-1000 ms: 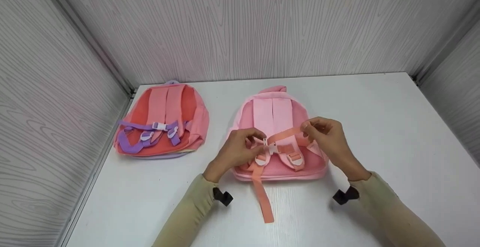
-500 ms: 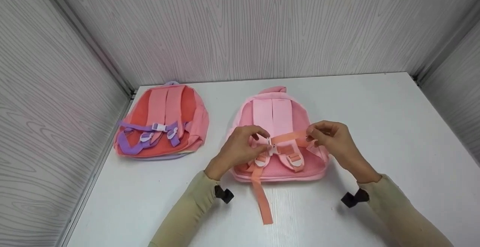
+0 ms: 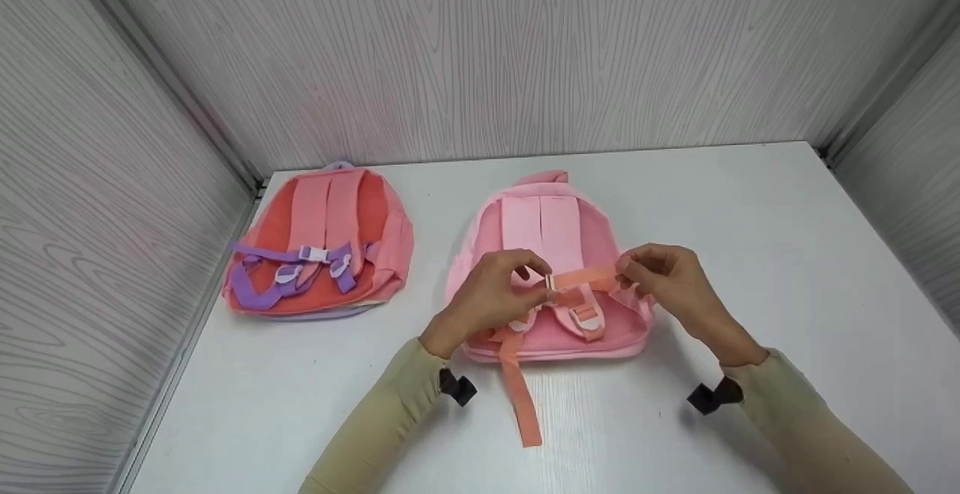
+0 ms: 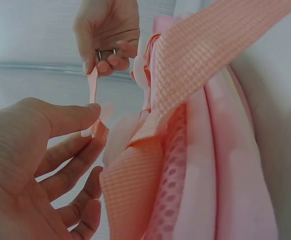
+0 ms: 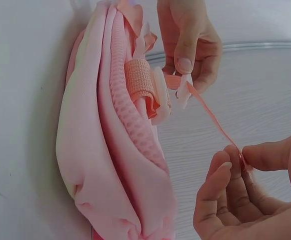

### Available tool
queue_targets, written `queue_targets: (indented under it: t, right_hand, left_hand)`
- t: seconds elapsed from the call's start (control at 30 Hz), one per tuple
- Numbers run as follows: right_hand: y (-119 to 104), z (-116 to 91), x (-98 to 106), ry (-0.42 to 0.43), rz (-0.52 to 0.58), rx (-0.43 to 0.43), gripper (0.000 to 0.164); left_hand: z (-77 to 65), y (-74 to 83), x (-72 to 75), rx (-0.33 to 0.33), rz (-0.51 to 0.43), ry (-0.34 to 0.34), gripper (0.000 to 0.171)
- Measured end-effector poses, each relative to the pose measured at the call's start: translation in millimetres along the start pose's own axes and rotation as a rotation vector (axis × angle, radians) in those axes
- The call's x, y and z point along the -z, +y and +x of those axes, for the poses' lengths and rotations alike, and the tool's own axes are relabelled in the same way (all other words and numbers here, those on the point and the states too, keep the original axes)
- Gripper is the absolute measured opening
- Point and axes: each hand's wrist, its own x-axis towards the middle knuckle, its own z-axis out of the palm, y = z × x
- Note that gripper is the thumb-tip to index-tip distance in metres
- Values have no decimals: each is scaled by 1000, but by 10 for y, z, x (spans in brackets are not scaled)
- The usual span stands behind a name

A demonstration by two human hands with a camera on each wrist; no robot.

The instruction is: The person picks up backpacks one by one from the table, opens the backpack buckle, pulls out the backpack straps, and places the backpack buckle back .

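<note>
A pink backpack (image 3: 517, 216) lies on the table with its straps facing up. Over its lower middle, my left hand (image 3: 491, 291) pinches a small white buckle (image 5: 184, 90) between thumb and fingers. An orange strap (image 3: 585, 276) runs from this buckle to my right hand (image 3: 667, 284), whose thumb and fingertips pinch its end. In the right wrist view the strap looks taut and the buckle is lifted off the bag. A second orange strap tail (image 3: 520, 404) hangs down over the table. White strap adjusters (image 3: 586, 319) sit below the hands.
To the left lies a coral backpack (image 3: 311, 209) with purple straps and a white buckle. Grey wood-patterned panels (image 3: 480, 51) stand behind and at both sides of the white table (image 3: 720, 209).
The left hand has moved a little to the right with the buckle. My right hand has shifted slightly right and down, still pinching the strap. The head view has moved slightly.
</note>
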Motion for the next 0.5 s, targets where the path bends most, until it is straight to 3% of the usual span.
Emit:
queue_targets:
  t: [0.5]
  right_hand:
    - [106, -53, 126, -39, -18, 15, 24]
  left_hand:
    - [76, 41, -154, 46, 34, -22, 24]
